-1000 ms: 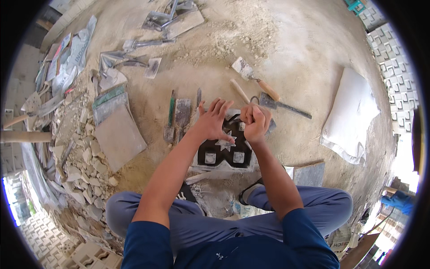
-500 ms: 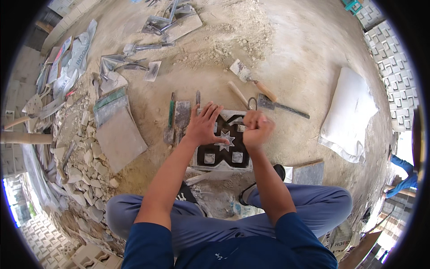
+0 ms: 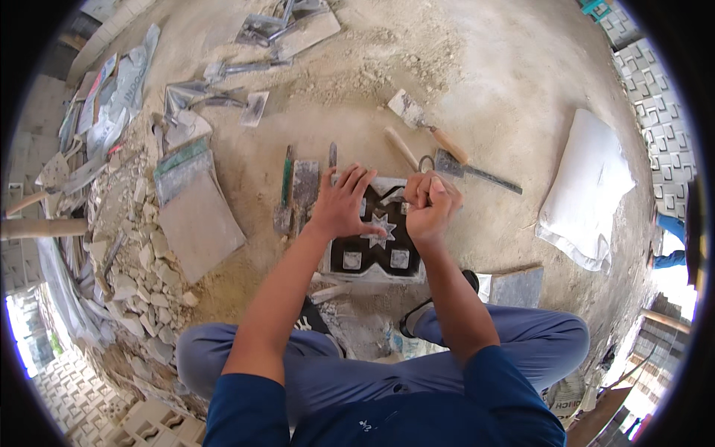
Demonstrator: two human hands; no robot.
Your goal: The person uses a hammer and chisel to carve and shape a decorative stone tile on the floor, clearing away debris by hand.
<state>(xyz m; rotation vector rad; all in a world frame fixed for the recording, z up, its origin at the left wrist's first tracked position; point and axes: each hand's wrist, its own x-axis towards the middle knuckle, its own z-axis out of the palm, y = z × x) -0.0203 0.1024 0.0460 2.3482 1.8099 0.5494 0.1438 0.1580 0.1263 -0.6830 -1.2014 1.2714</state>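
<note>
Block [image 3: 376, 258] lies beneath spread left hand [image 3: 339, 207] and clenched right hand [image 3: 430, 210] (any contents hidden).

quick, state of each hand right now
Left hand: open, spread over the star-patterned mold.
Right hand: closed in a fist; whether it grips anything cannot be told.

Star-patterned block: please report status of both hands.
Left hand spread over star-patterned block. Right hand fisted at its upper right, contents unclear. Wooden-handled trowel beyond, clear of both.
</note>
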